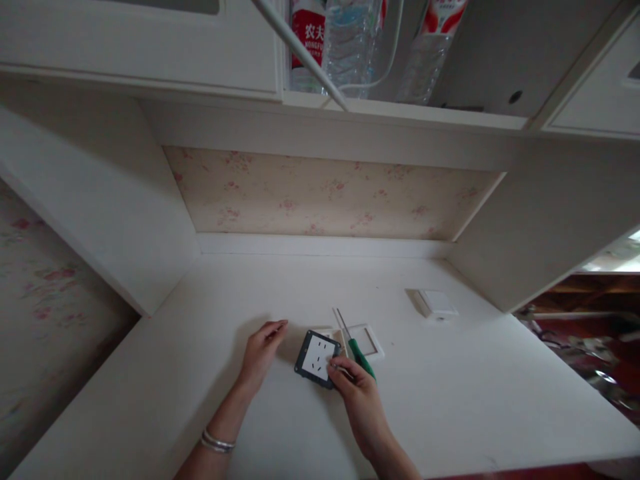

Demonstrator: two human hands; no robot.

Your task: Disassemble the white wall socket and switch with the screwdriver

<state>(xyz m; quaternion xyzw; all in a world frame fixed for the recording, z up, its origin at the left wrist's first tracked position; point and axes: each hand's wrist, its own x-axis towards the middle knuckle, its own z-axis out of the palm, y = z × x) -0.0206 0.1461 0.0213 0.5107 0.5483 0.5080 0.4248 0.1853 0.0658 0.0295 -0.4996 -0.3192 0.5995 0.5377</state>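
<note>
In the head view, my right hand (357,393) grips the right edge of a wall socket module (317,360) with thumb and fingers. The module has a white face with slots and a dark surround, and it is tilted above the desk. To its left, my left hand (261,350) is closed in a pinch; what lies between its fingertips is too small to name. A green-handled screwdriver (361,359) lies just beyond my right hand, with two thin shaft-like lines at its tip end. Behind it lies a white square frame (367,340). A pale box (336,335) is partly hidden behind the module.
A small white box with a square plate (437,304) sits toward the back right of the white desk (280,427). Cabinet side panels (555,220) flank the desk. Overhead, a shelf holds several plastic bottles (350,50), and a white cable (305,57) hangs across its edge.
</note>
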